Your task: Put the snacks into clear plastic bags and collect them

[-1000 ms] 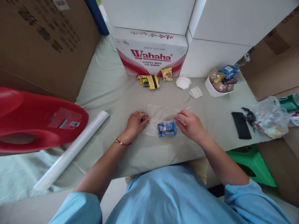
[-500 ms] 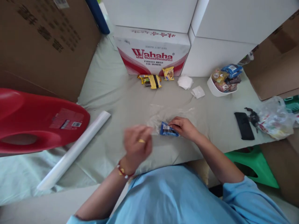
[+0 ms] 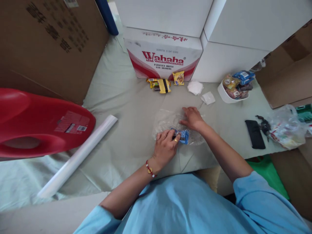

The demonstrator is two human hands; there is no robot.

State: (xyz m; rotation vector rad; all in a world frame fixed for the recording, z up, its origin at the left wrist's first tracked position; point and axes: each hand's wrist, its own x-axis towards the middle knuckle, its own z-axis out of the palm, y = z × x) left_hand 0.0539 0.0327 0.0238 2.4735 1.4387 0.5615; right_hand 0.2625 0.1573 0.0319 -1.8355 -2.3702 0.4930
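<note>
A blue snack packet (image 3: 184, 136) lies on a thin clear plastic sheet (image 3: 162, 121) spread on the cloth-covered table. My left hand (image 3: 166, 147), with a gold ring and a red bracelet, holds the packet down from the left, its fingers covering part of it. Just beyond the packet, my right hand (image 3: 193, 118) rests palm down on the plastic, fingers apart and nothing in them.
Yellow snack packets (image 3: 164, 86) lie before a Wahaba-style white-and-red carton (image 3: 163, 61). White folded pieces (image 3: 195, 87) and a white tub (image 3: 227, 96) of snacks stand right. A black phone (image 3: 254, 134), plastic roll (image 3: 80, 156) and red container (image 3: 48, 126) flank the table.
My left hand has come down and right onto the blue packet. My right hand has let go of the packet and moved up, fingers spreading over the plastic.
</note>
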